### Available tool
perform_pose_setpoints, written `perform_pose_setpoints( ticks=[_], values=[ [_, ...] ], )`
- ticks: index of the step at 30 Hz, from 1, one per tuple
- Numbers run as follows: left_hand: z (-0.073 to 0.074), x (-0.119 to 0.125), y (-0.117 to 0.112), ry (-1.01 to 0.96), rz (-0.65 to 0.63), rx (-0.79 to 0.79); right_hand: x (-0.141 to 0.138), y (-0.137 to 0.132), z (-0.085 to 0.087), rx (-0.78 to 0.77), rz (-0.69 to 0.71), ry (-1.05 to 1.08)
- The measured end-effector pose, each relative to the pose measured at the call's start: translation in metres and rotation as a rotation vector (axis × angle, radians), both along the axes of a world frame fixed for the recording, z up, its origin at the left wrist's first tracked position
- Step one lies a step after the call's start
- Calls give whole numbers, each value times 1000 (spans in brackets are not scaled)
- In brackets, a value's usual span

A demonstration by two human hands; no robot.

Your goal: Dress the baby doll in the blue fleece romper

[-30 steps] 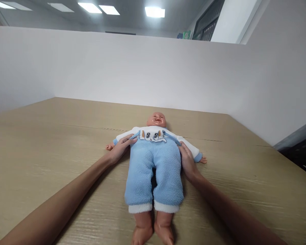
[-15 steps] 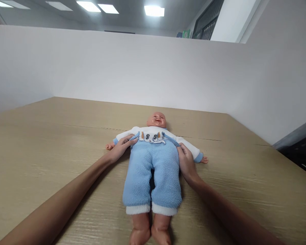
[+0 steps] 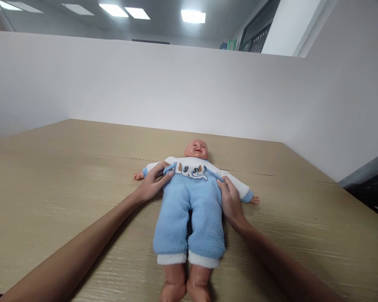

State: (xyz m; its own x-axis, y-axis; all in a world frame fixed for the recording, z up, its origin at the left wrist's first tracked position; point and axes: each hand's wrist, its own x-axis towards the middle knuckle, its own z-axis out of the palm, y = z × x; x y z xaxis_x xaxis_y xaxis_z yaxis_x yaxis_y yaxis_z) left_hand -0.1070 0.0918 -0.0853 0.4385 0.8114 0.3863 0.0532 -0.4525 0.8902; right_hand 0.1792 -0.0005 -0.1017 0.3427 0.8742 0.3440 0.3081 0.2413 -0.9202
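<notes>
A baby doll (image 3: 197,149) lies on its back, its feet toward me and its arms spread out. It wears a white long-sleeved top (image 3: 236,181) with blue cuffs and fuzzy blue overalls (image 3: 189,209) with white hems. An elephant face is stitched on the bib. My left hand (image 3: 154,181) grips a blue strap (image 3: 169,168) at the bib's left side, thumb over it. At the right side, my right hand (image 3: 229,197) pinches the other blue strap (image 3: 214,174), drawn taut from the bib. The fingers' undersides are hidden.
The doll lies on a wide wood-grain table (image 3: 82,176). A pale partition wall (image 3: 164,84) runs along its far side and continues on the right. A dark object (image 3: 370,188) stands beyond the table's right edge.
My left hand has shifted slightly, its fingers and thumb now further around the strap. My right hand keeps its hold almost unmoved. The camera view has shifted a little.
</notes>
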Motion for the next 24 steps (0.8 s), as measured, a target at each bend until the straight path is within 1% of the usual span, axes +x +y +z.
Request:
perform_pose_setpoints(
  ticks=[2, 5, 7, 9, 11, 13, 16, 18, 19, 21, 24],
  values=[
    [1, 5, -3, -37, 31, 36, 1, 5, 4, 27, 47, 10],
    [-4, 12, -2, -92, 94, -71, 4, 17, 5, 31, 114, 134],
    [-9, 13, 3, -97, 109, -141, 7, 26, 2, -10, 149, 224],
    [-14, 11, 9, -50, 103, -155, 11, 31, -2, -66, 180, 217],
    [-17, 6, 15, 44, 85, -128, 16, 30, -6, -114, 190, 89],
    [-18, -2, 20, 166, 59, -72, 21, 24, -7, -149, 177, -102],
    [-20, -14, 25, 345, 45, 45, 28, 11, -4, -145, 170, -345],
    [-22, -21, 27, 410, 26, 85, 29, 6, -1, -112, 182, -433],
    [-22, -24, 27, 413, 8, 80, 29, 5, 0, -102, 200, -437],
    [-24, -25, 26, 355, -13, 18, 28, 6, -2, -110, 254, -328],
    [-28, -18, 21, 164, 5, -145, 20, 12, -11, -122, 317, 61]
  ],
)
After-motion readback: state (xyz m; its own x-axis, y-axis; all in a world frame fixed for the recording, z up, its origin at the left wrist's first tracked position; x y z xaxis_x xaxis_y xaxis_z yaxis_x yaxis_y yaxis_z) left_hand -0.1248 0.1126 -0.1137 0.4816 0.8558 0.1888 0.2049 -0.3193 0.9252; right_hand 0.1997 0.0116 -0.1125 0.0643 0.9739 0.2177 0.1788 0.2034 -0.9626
